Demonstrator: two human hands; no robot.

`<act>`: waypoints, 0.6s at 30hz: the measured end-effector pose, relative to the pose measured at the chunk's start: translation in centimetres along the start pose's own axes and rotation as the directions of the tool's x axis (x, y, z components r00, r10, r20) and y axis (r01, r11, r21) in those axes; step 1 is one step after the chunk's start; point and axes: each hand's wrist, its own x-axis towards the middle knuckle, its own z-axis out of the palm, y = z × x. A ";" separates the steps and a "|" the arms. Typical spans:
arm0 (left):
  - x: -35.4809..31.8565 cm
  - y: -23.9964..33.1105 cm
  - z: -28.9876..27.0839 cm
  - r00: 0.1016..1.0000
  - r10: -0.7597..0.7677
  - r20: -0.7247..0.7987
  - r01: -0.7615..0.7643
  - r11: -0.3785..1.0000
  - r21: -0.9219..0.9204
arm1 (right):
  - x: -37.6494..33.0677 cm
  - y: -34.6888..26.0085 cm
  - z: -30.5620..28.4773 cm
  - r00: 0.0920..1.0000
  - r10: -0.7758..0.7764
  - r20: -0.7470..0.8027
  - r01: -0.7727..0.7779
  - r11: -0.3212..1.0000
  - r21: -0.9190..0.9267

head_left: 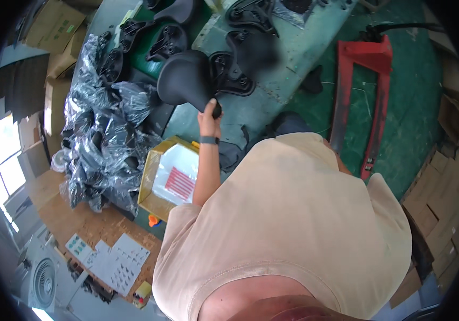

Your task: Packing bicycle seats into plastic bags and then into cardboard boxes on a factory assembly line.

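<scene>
We saw the left hand closed around the narrow nose of a black saddle, its thumb lying along the top and its other fingers curled mostly out of sight, so we could make out only part of the grip. A dark band circled that wrist. The right hand was hidden behind the beige shirt, with only a sliver of the right forearm showing past the cloth, and we could not tell whether it was spread or pinching anything. Just right of the held saddle, a dark shape was too blurred for us to name surely, and the saddles at the upper edge were cut off by the frame. The held saddle looked smooth and matte, broad and rounded at the back, tapering toward the hand. It was over the green worktop, beside an upturned saddle with its ribbed underside showing; we could not tell whether the two touched. Nearer the body, a yellow bin stood left of the forearm, next to heaped saddles in clear plastic.
</scene>
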 end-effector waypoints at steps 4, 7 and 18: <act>3.9 0.1 -1.7 0.985 -0.041 -0.169 0.038 0.999 -0.023 | -6.7 -5.1 -1.2 0.997 0.009 -0.080 -0.014 0.998 -0.058; 7.4 -2.7 -3.5 0.995 0.071 -0.070 -0.065 0.994 0.088 | -10.0 -5.4 -3.3 0.976 0.051 -0.212 -0.072 0.993 -0.092; 0.6 -12.5 13.8 0.759 0.233 0.608 -0.632 0.487 0.602 | -7.1 8.4 -3.7 0.786 0.458 0.414 -0.319 0.876 -0.362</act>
